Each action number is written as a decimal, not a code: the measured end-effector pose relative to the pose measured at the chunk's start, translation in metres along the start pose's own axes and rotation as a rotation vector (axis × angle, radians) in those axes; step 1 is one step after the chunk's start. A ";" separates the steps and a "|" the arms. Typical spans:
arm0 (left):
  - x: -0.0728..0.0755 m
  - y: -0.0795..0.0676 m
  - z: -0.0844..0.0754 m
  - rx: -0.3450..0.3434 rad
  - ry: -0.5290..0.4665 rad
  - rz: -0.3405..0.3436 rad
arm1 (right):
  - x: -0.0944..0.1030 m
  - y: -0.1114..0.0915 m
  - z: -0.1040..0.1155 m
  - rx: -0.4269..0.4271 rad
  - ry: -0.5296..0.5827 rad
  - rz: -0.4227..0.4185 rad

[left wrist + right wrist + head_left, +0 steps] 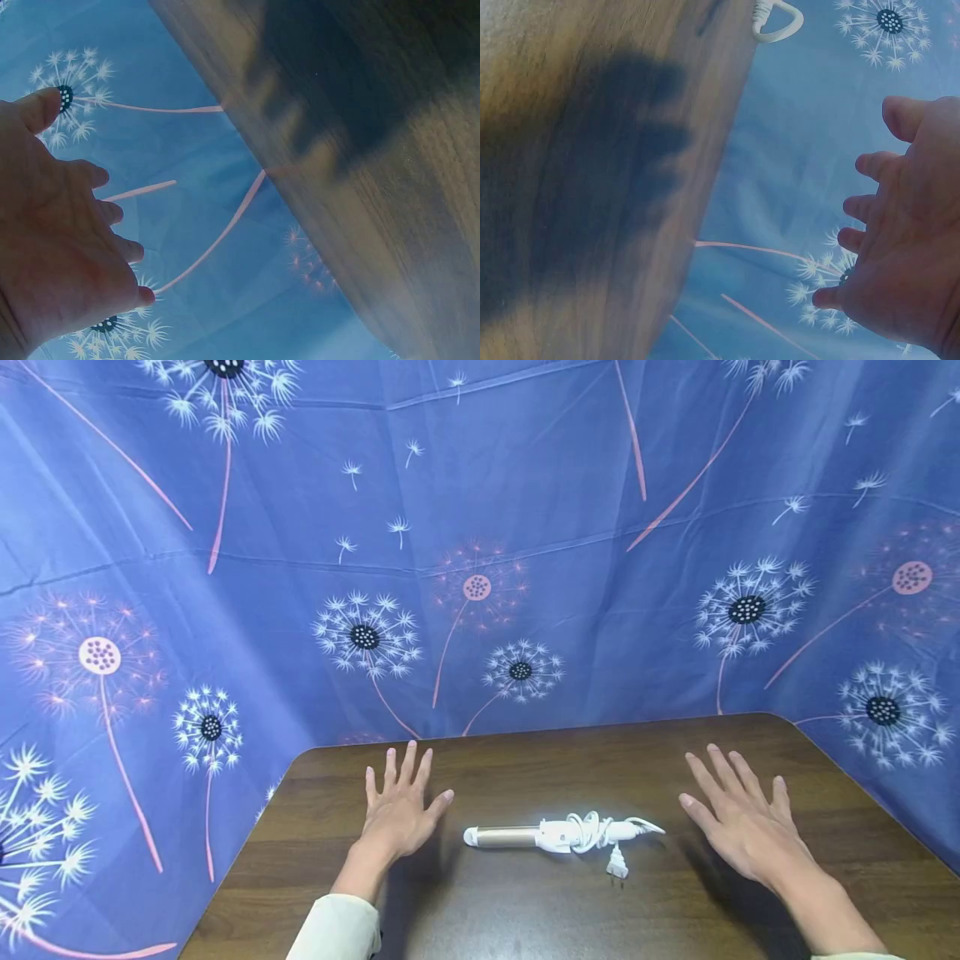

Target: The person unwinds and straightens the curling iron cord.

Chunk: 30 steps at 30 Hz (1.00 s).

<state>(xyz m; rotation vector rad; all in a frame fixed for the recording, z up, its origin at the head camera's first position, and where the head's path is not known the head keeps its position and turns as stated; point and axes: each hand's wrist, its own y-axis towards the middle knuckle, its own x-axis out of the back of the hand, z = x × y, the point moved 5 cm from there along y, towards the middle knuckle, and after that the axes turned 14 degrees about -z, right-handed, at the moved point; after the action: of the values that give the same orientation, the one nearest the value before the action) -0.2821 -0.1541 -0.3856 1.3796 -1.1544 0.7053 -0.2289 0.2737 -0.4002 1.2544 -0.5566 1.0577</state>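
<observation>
A white curling iron (555, 835) with a gold barrel lies sideways on the wooden table, its barrel pointing left. Its white cord (592, 832) is wound around the handle, and the plug (617, 863) rests just in front of it. To the left of the barrel, my left hand (401, 814) hovers palm down with fingers spread, holding nothing. My right hand (750, 831) is likewise spread above the table, to the right of the cord's end. In the right wrist view a loop of the cord (780, 30) shows at the top. Both hands cast shadows on the tabletop.
The brown wooden table (525, 910) has rounded far corners. Behind it and along both sides hangs a blue curtain (525, 485) printed with white and pink dandelions, close to the table's far edge.
</observation>
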 end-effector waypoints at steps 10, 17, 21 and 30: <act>0.003 -0.004 -0.012 -0.038 -0.014 -0.024 | 0.005 -0.006 0.001 0.012 -0.012 -0.023; -0.005 -0.007 -0.022 -0.059 -0.018 -0.011 | 0.006 -0.008 0.007 0.006 0.004 -0.021; -0.007 -0.009 -0.028 -0.070 -0.031 -0.008 | 0.006 -0.009 0.009 0.003 0.015 -0.010; -0.013 -0.011 -0.036 -0.094 -0.034 -0.002 | 0.006 -0.013 0.011 -0.002 0.044 -0.003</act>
<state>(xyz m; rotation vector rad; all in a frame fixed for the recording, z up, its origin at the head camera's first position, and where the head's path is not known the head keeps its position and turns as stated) -0.2690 -0.1176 -0.3957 1.3182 -1.1983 0.6208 -0.2128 0.2659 -0.3984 1.2271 -0.5220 1.0792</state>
